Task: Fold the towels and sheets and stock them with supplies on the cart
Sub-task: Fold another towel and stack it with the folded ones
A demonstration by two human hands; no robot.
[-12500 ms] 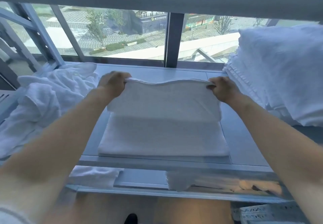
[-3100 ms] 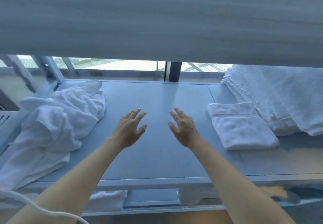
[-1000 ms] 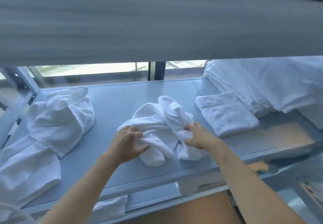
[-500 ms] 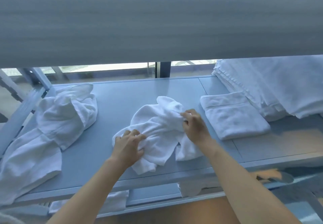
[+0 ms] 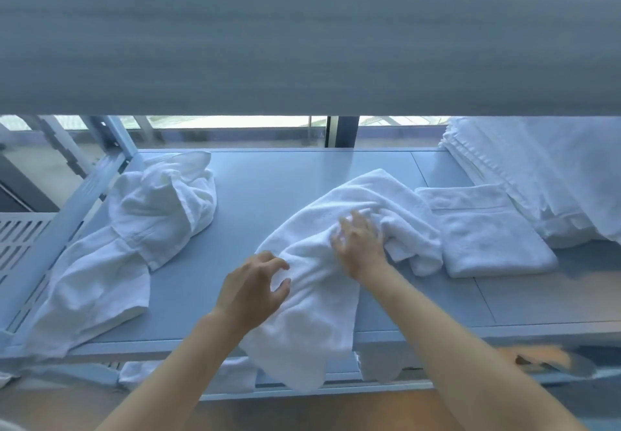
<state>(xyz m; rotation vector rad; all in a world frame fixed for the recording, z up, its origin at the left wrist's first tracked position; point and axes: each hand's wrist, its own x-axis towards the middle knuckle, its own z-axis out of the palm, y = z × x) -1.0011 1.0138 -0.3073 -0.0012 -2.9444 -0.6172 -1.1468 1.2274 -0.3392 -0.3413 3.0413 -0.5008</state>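
A crumpled white heap [image 5: 141,229] lies at the shelf's [image 5: 268,175] left end. The rumpled towel [image 5: 322,276] sits mid-shelf, its near end draped over the edge. The left hand [image 5: 252,289] hovers, fingers curled apart; the right hand [image 5: 361,246] rests on it, fingers spread. A folded towel [image 5: 484,232] lies just right

both hands [image 5: 361,246] on crumpled towel [image 5: 322,282], cart shelf [image 5: 268,188]

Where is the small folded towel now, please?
In the head view, the folded towel lies right of the crumpled towel, beside the linen stack.
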